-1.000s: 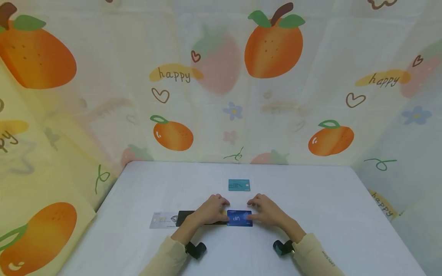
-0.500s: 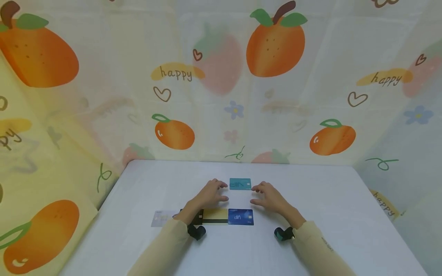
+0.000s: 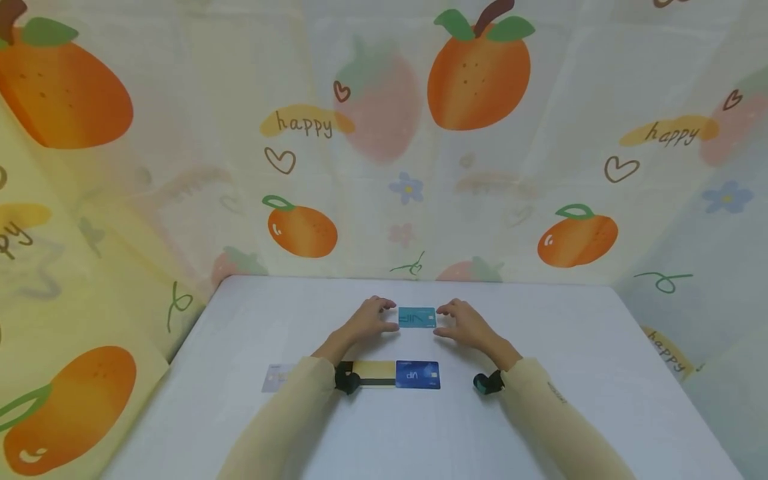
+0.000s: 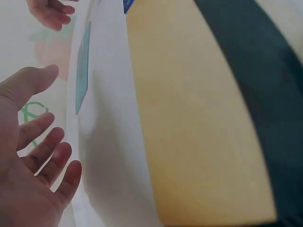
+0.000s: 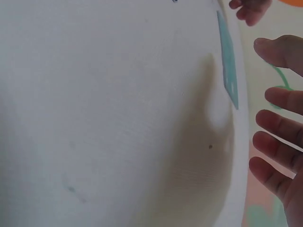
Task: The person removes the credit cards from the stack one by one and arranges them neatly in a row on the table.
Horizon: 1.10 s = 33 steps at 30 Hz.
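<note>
A teal VIP card (image 3: 417, 317) lies flat toward the back of the white table. My left hand (image 3: 369, 320) is just left of it and my right hand (image 3: 467, 325) just right, fingers spread and bent, with nothing held. In both wrist views a gap shows between the fingers and the teal card. Nearer me, a blue VIP card (image 3: 417, 375) lies at the right end of a row. Beside it is a gold card (image 3: 375, 373) with a dark stripe. My left sleeve and wrist camera cover most of a black card.
A silver-grey card (image 3: 275, 378) lies at the row's left end, partly behind my left sleeve. The white table (image 3: 540, 433) meets a fruit-printed curtain (image 3: 372, 187) at its back edge. A black camera sits on each wrist.
Both hands have moved away from me, from around the blue card to either side of the teal card. The gold card has come into view; the cards appear to stay put.
</note>
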Motion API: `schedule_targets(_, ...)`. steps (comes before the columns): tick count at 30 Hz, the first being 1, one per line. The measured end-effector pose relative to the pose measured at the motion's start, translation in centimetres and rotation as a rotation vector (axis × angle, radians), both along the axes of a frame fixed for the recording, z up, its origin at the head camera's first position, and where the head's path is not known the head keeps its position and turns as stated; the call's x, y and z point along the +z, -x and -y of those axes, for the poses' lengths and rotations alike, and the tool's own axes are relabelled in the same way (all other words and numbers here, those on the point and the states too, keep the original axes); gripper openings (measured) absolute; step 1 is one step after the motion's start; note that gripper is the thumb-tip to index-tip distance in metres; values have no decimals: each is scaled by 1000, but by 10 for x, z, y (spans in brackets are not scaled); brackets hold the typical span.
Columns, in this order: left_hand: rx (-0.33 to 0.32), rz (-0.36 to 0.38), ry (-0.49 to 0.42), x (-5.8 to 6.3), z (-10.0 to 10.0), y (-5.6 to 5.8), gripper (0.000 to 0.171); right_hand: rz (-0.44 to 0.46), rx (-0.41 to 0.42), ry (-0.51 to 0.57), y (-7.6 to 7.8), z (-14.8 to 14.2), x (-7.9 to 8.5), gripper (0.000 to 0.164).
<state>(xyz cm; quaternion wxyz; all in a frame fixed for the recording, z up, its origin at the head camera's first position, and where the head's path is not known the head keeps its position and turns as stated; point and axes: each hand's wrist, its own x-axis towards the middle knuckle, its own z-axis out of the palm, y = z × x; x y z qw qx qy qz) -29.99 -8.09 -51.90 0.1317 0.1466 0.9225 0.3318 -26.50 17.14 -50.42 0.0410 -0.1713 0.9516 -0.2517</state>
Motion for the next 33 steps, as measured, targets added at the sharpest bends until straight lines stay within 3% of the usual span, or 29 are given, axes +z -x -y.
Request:
schedule_targets(9, -37, -17, -8, 3, -13, 8, 59, 32, 6, -53, 21, 11, -8, 50)
schedule_targets(20, -46, -68, 144, -3, -26, 12, 64, 43, 21, -145, 36, 18, -12, 59)
schedule_targets(33, -85, -86, 209, -1, -28, 14, 57, 125, 55, -162, 49, 21, -5, 54)
